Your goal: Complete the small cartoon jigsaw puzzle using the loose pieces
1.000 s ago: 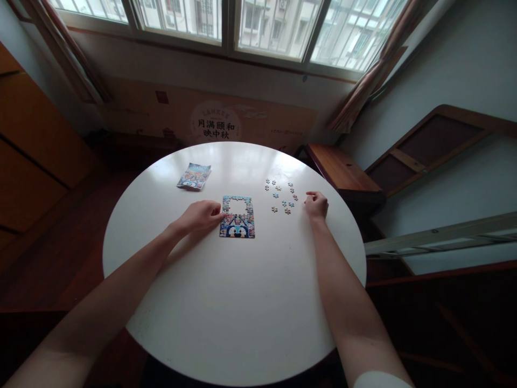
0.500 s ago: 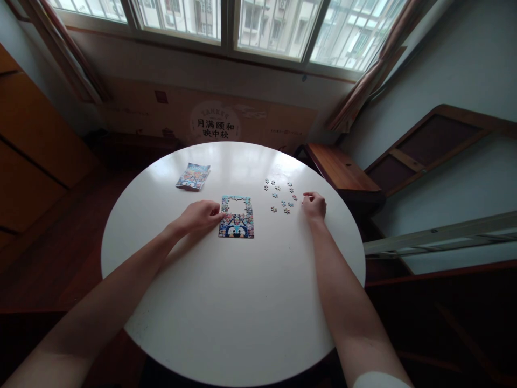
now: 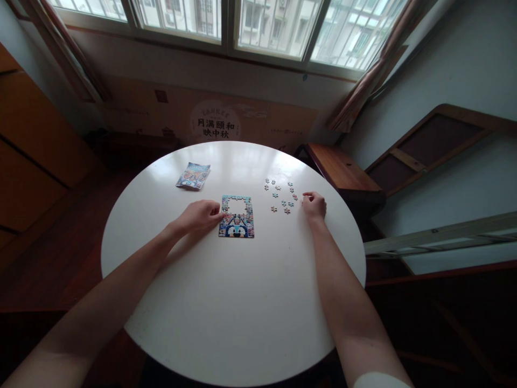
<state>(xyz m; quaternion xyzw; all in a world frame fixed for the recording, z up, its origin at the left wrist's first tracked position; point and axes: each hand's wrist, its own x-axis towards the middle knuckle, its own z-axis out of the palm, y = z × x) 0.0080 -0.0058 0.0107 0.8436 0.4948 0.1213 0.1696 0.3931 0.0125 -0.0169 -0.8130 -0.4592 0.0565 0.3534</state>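
A small colourful jigsaw puzzle [image 3: 236, 217] lies near the middle of the round white table [image 3: 226, 302], with an unfilled gap in its upper part. My left hand [image 3: 199, 215] rests on the table with curled fingers, its fingertips touching the puzzle's left edge. Several loose puzzle pieces [image 3: 280, 196] are scattered to the right of the puzzle. My right hand [image 3: 314, 205] sits just right of those pieces, fingers pinched together; whether a piece is in them is too small to tell.
A printed picture card [image 3: 193, 175] lies on the table at the back left. A wooden bench [image 3: 341, 172] stands past the table's right edge, and a large cardboard sheet [image 3: 214, 121] leans under the window.
My right hand has shifted slightly left and away from me, toward the loose pieces. The left hand and puzzle stay where they were.
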